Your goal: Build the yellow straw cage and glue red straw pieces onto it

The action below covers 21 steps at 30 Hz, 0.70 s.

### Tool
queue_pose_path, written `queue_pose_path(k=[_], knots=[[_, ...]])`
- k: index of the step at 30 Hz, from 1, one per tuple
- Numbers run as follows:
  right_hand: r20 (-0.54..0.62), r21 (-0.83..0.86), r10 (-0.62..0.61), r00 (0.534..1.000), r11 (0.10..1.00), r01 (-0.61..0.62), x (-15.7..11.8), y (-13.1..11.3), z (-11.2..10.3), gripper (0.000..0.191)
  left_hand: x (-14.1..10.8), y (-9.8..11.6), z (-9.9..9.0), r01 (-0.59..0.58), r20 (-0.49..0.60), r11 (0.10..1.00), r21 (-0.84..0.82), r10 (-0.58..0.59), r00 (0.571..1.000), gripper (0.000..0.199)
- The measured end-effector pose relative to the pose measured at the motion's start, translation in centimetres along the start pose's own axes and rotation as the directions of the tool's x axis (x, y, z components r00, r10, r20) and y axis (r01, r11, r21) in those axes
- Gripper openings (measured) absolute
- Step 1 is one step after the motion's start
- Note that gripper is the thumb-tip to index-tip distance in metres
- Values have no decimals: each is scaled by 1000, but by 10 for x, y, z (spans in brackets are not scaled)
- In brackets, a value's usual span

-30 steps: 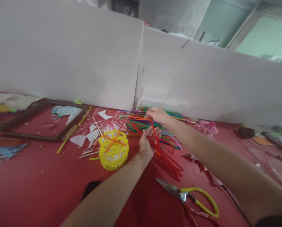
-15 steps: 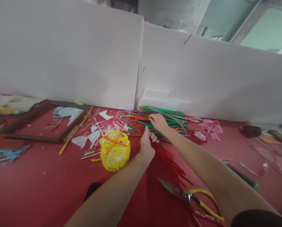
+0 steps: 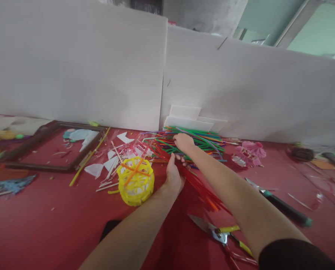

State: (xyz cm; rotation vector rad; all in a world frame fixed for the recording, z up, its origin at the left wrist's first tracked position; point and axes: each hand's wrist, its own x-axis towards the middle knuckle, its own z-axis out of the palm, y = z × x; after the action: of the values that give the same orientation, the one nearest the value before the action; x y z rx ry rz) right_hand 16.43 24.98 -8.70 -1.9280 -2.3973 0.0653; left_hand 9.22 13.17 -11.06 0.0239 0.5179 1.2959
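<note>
White panels (image 3: 100, 67) stand behind the red counter (image 3: 57, 225), and near their foot lies a pile of coloured stems (image 3: 207, 141), long axis mostly left to right. The left hand (image 3: 174, 177) has its fingers curled round a bundle of red stems (image 3: 200, 185) that slants from far left to near right, while the right hand (image 3: 185, 143) is the nearer to the pile, its fingertips bunched, though whether they pinch a stem I cannot tell. From those fingertips the pile spreads chiefly rightward, with the red bundle on the near side.
</note>
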Motion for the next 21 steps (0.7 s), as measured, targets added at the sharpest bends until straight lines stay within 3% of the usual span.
queue_pose_path(k=[8,15,21], knots=[[-183,97,3,983,995,15,0,8,-6,17,2,-1,-3,-4,-37,1000,3,4,999,24],[-155,231,47,987,973,-10,12,24,-21,32,2,0,-3,2,-33,1000,29,-1,999,28],[-133,409,124,983,911,-60,13,32,-28,30,1,1,-3,2,-36,999,48,0,999,30]])
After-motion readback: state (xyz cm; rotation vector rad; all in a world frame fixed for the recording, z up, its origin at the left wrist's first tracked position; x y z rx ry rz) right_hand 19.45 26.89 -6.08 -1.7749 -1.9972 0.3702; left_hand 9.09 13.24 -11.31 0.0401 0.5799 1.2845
